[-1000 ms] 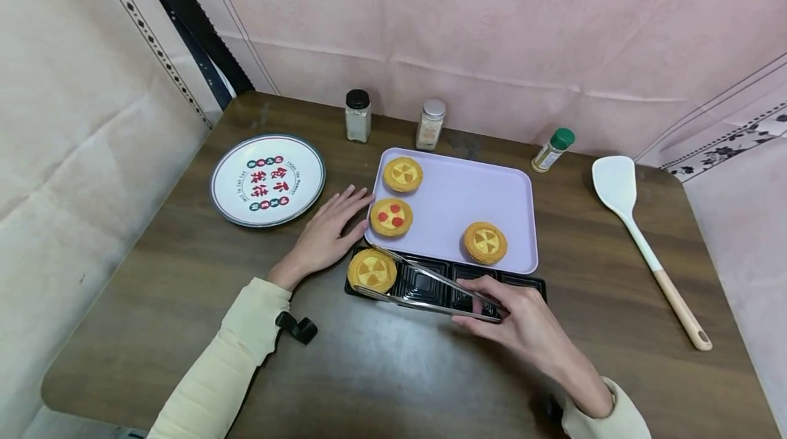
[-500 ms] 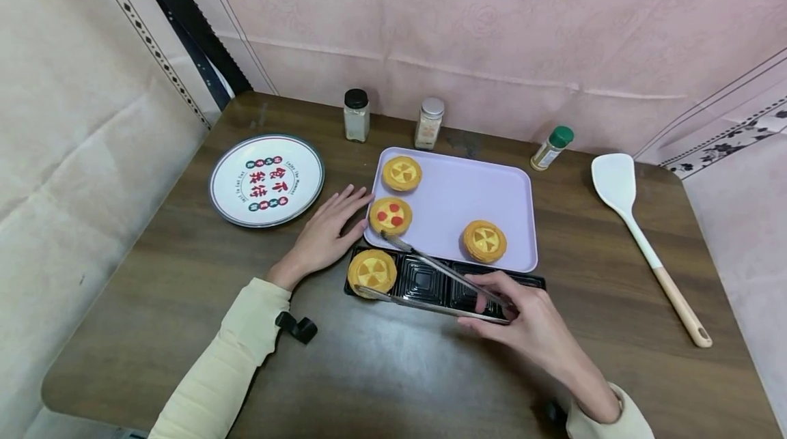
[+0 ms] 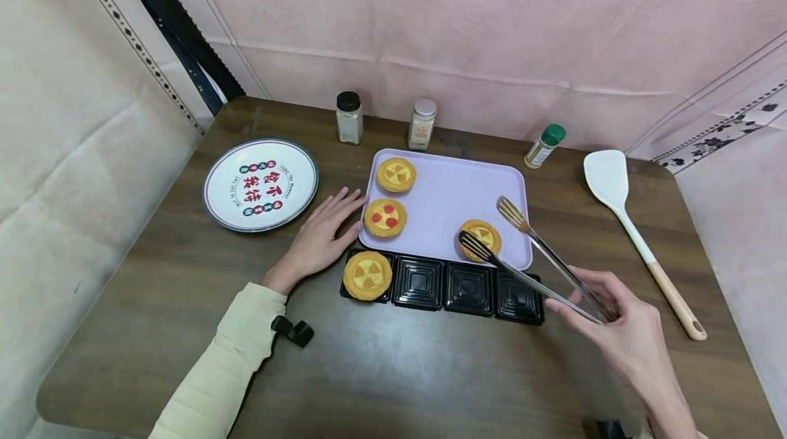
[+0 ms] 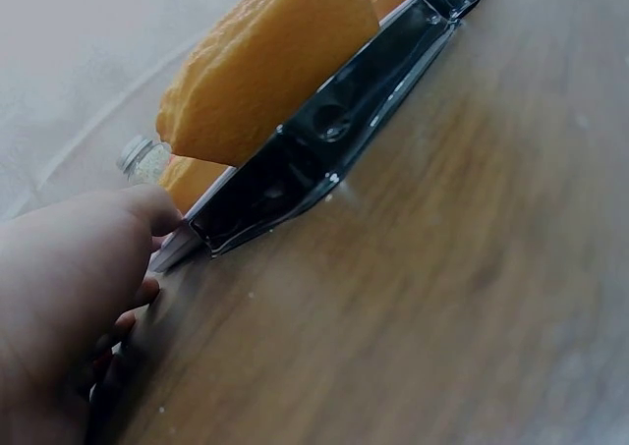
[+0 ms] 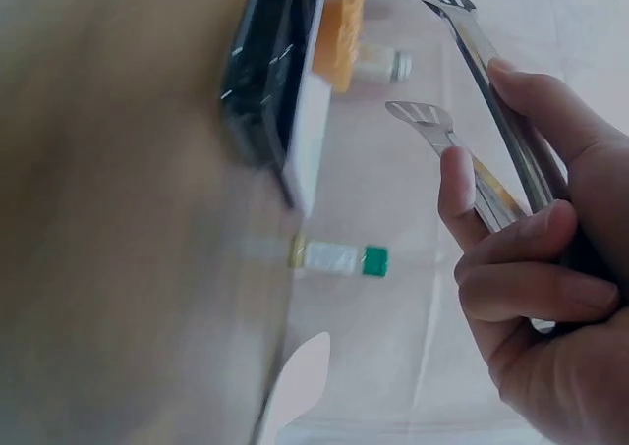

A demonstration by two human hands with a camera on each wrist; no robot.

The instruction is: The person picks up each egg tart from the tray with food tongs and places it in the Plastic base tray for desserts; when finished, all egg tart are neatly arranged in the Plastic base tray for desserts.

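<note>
My right hand [image 3: 621,323] grips metal tongs [image 3: 553,268], their two slotted tips spread apart over the right part of the lilac tray [image 3: 443,186]. One tip overlaps the egg tart [image 3: 482,233] there in the head view; contact cannot be told. My left hand [image 3: 322,241] lies with fingers extended, fingertips at the tray's left edge. On the tray's left side sit a plain-topped tart [image 3: 396,174] and a tart with red dots [image 3: 384,218]. A black compartment tray [image 3: 468,287] lies in front, a tart [image 3: 367,276] in its leftmost compartment.
A round printed plate [image 3: 261,185] is at the left. Behind the tray stand a black-capped jar [image 3: 350,121], a white-capped jar [image 3: 421,126] and a green-capped bottle [image 3: 544,147]. A white spatula [image 3: 639,241] with a wooden handle lies at the right.
The tongs have left the tart in the leftmost compartment. My right hand has carried them right and raised them, tips spread, over the lilac tray's right side. My left hand stays put.
</note>
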